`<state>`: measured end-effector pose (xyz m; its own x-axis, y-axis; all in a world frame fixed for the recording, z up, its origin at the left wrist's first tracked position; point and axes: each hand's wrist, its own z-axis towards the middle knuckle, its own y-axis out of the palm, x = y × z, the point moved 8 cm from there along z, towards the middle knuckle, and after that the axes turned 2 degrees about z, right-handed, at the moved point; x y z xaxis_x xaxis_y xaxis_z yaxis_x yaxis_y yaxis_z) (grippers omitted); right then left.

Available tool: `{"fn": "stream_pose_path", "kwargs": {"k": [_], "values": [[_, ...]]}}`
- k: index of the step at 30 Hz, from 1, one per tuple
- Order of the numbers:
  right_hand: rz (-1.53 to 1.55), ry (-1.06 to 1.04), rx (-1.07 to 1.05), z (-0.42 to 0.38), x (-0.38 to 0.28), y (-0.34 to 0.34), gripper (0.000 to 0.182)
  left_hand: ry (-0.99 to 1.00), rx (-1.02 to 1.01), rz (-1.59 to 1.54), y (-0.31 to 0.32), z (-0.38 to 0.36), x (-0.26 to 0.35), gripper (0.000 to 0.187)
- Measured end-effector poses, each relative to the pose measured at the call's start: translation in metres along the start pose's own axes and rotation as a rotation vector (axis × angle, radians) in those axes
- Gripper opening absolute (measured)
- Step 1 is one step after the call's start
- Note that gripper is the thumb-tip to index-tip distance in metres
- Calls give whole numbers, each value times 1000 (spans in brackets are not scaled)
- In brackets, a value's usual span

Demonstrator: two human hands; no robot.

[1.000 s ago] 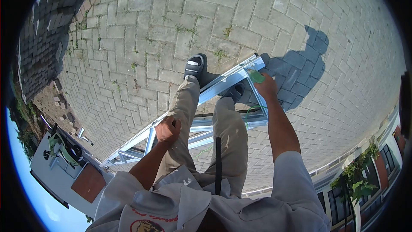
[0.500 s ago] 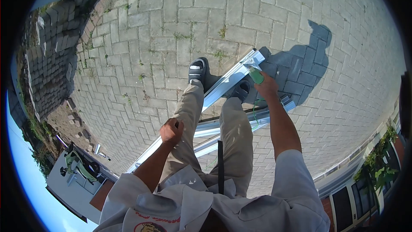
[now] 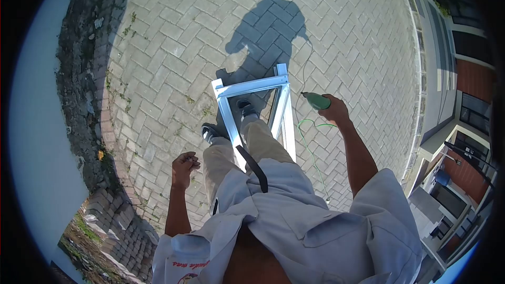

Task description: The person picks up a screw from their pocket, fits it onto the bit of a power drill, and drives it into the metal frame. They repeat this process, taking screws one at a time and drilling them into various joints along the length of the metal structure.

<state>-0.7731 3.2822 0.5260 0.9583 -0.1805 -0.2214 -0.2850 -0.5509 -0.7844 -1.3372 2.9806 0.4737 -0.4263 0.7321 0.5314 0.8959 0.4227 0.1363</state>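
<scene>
Right hand, arm extended: closed round tool. Left hand, forearm forward: fingers loosely curled; contents unclear.

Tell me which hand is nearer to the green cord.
Right. The right hand holds the green tool, with the green cord close below it in the picture; the left hand is on the other side of the legs, farther from the cord.
</scene>
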Motion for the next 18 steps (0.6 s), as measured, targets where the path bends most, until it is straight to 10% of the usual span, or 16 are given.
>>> {"fn": "stream_pose_path", "kwargs": {"k": [9,18], "values": [[172,409,844,-305,227,-127,63,132,-238,340,55,19,139,26],[704,743,1474,-611,228,0,52,72,-512,363,61,15,134,26]]}}
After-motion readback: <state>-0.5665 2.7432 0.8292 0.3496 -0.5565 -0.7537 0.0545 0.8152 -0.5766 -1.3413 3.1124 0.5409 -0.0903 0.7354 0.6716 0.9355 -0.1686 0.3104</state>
